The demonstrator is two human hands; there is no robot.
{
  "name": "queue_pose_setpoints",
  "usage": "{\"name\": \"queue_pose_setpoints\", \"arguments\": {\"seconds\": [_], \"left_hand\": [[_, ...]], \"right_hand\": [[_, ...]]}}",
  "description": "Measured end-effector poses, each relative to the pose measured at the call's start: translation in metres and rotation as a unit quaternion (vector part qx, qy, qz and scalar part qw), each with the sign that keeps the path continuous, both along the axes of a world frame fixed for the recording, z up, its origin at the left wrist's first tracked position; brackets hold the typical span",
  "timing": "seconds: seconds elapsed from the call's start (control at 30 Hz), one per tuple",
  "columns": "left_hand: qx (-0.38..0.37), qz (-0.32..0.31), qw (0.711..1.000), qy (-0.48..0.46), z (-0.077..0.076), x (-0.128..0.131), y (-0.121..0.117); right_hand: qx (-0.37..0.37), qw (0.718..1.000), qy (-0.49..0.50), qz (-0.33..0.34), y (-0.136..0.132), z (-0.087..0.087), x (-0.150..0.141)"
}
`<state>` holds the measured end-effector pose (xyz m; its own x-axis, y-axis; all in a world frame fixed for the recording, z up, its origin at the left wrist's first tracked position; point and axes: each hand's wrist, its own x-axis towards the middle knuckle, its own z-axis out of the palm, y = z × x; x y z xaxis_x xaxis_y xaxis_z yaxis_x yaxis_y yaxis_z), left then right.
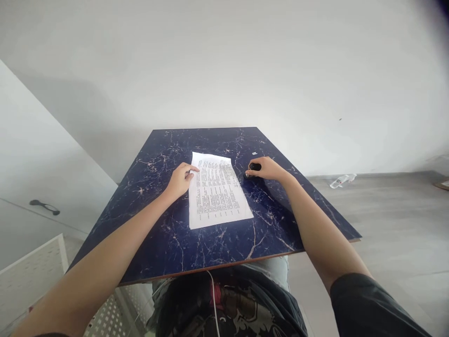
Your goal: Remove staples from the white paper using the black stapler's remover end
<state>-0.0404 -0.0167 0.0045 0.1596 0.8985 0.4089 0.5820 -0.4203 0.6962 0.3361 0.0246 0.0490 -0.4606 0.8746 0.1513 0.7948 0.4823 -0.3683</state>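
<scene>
A printed sheet of paper (217, 191) lies in the middle of a dark blue marbled tabletop (168, 238). My left hand (180, 179) rests on the sheet's left edge, fingers curled, with the thumb and forefinger touching the paper near its top left corner. My right hand (267, 169) lies just right of the sheet, its fingers closed round a small black object (255, 166) that sits on the table.
A small white scrap (255, 153) lies on the table's far right part. A plastic bottle (342, 180) lies on the grey floor to the right. A white cabinet door with a dark handle (44, 206) stands at left, a perforated white panel (31, 276) below it.
</scene>
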Motion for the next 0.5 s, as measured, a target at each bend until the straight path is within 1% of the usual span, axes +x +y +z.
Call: {"name": "queue_pose_setpoints", "arguments": {"seconds": [0.13,0.23,0.3,0.37,0.43,0.5], "left_hand": [[0.008,-0.008,0.999,-0.032,0.002,0.001,-0.002],[0.009,-0.017,0.999,-0.049,0.001,0.002,-0.002],[0.012,-0.018,0.998,-0.055,0.000,0.003,-0.001],[0.017,-0.016,0.998,-0.061,-0.001,0.002,0.000],[0.021,-0.014,0.997,-0.070,-0.002,0.001,0.001],[0.018,-0.007,0.996,-0.086,-0.002,-0.001,0.002]], "right_hand": [[-0.008,1.000,0.008,0.017,-0.003,0.000,-0.011],[-0.026,0.998,0.039,0.050,-0.007,0.004,-0.018],[-0.031,0.996,0.063,0.052,-0.009,0.007,-0.021],[-0.016,0.997,0.068,0.014,-0.007,0.006,-0.021],[0.012,0.998,0.045,-0.046,-0.003,0.003,-0.020],[0.020,0.995,0.021,-0.094,0.001,-0.003,-0.020]]}}
